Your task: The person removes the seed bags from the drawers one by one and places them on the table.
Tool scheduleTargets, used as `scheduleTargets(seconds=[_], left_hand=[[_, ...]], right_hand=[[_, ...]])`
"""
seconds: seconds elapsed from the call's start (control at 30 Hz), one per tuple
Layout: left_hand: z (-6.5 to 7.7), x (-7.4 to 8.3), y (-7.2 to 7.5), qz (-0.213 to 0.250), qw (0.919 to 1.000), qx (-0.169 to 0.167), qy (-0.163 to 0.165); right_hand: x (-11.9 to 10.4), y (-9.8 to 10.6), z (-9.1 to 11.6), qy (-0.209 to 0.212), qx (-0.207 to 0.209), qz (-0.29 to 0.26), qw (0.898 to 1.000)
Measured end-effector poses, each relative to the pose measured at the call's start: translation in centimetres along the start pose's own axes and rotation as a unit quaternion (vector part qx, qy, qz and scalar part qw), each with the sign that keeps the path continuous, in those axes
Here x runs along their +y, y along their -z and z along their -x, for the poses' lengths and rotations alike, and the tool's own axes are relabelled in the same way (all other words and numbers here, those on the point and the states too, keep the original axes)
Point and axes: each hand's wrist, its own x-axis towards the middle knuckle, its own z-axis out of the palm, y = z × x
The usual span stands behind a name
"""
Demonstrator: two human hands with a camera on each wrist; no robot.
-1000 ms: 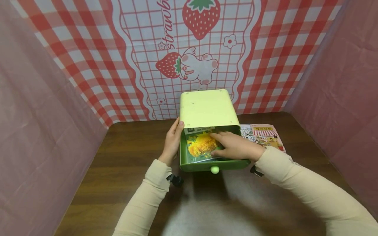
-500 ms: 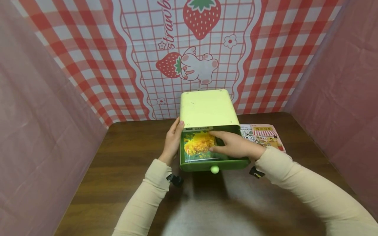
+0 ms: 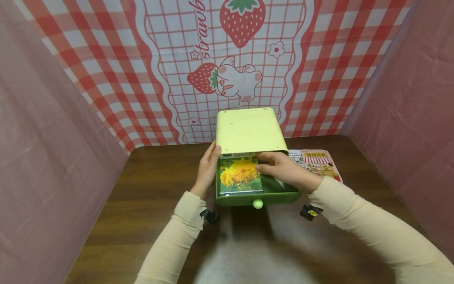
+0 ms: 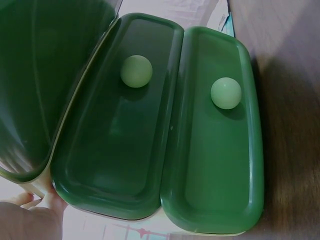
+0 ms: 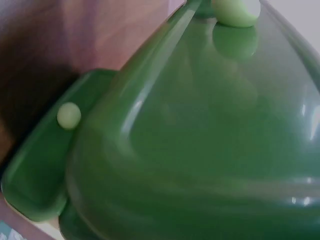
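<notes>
A pale yellow small drawer cabinet stands near the back of the table with its green top drawer pulled out. Inside that drawer, against its left side, lies a flat glossy booklet with yellow flowers on its cover. My right hand reaches in from the right, bent thumb and finger right at the booklet's right edge. Along the cabinet's left side rests my left hand, its fingers extended up the wall. The right wrist view is mostly filled by the drawer front; my right hand is hidden there.
Two closed lower drawers, a middle one and a bottom one, have round pale knobs. Right of the cabinet lie printed sheets, one showing a striped awning. A checked strawberry cloth hangs behind the brown table.
The booklet has shifted left and lies flatter in the drawer. My right hand has drawn slightly right, to the booklet's edge. My left hand stays put.
</notes>
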Motion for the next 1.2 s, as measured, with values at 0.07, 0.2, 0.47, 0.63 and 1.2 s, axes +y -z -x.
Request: scheduleTargets(seconds=[0.07,0.2,0.47,0.63,1.2], left_hand=[[0.1,0.1,0.0,0.003,1.0000,0.001,0.000],[0.2,0.2,-0.1,0.005,1.0000,0.003,-0.003],[-1.2,-1.6,0.1,0.003,1.0000,0.005,0.007],[-2.0,-3.0,0.2,0.010,0.9999,0.010,0.002],[-1.8,-3.1,0.0,0.010,0.9995,0.025,-0.014]], right_hand=[[0.0,0.0,0.0,-0.013,0.007,-0.038,0.999],[-0.1,0.1,-0.2,-0.037,0.017,-0.107,0.993],[-0.1,0.1,-0.5,-0.050,0.005,-0.145,0.988],[0.0,-0.1,-0.6,-0.053,-0.012,-0.144,0.988],[0.3,-0.9,-0.7,-0.057,-0.035,-0.094,0.993]])
